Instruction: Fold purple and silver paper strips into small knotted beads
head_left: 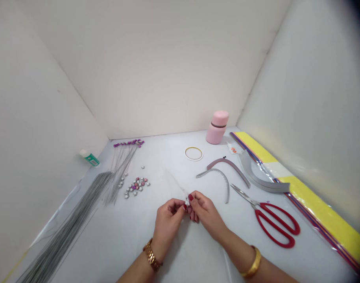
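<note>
Near the front middle of the table, my left hand (170,216) and my right hand (205,212) meet with fingertips pinched together. Between them is a narrow whitish-silver paper strip (182,190), its blurred free end pointing up and to the left. The strip's lower part looks folded into a small knot, partly hidden by my fingers and thumbs. To the left lies a cluster of small folded paper stars (138,185), silver, pink and purple. Right of my hands are a curved bundle of silver strips (221,173) and a mauve bundle (229,166).
Red-handled scissors (265,214) lie at right, by wide grey strips (259,181) and yellow-topped paper packs (318,208). Behind stand a pink flask (217,127) and a tape roll (193,153). Grey wires (70,224) and purple-tipped stems (128,151) lie left, near a green-white tube (90,158).
</note>
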The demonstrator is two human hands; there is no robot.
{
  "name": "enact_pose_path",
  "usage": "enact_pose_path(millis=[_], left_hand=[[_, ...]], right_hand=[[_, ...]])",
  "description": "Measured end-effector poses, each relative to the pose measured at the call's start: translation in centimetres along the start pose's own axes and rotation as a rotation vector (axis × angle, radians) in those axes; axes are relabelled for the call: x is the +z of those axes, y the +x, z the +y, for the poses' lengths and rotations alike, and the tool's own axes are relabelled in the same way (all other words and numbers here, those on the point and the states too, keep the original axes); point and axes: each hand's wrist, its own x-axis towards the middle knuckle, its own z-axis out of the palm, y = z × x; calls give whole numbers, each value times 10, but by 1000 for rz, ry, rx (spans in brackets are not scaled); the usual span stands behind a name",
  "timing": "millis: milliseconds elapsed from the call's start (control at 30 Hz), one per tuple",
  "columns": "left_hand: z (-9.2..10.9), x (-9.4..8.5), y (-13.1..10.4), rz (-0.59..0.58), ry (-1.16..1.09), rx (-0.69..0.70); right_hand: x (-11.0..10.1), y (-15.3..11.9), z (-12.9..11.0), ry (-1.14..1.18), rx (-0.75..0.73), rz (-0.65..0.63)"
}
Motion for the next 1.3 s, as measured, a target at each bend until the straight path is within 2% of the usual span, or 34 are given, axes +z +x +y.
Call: enact_pose_path(millis=[267,433,667,900,1100,1300], left_hand=[[-2,-5,3,-66,-22,-33],[-4,-4,2,-52,92,51],[-4,-5,-4,31,353,204],[-3,-7,-7,37,462,282],[-2,-6,-5,47,381,184],[-1,-3,2,-40,183,-18]], right_hand=[[-1,0,2,-34,-2,14],[-1,0,0,-13,13,29],[0,-1,0,2,17,10],[0,0,1,11,12,-7],[0,1,3,46,-31,31],[-1,1,4,45,-55,65]])
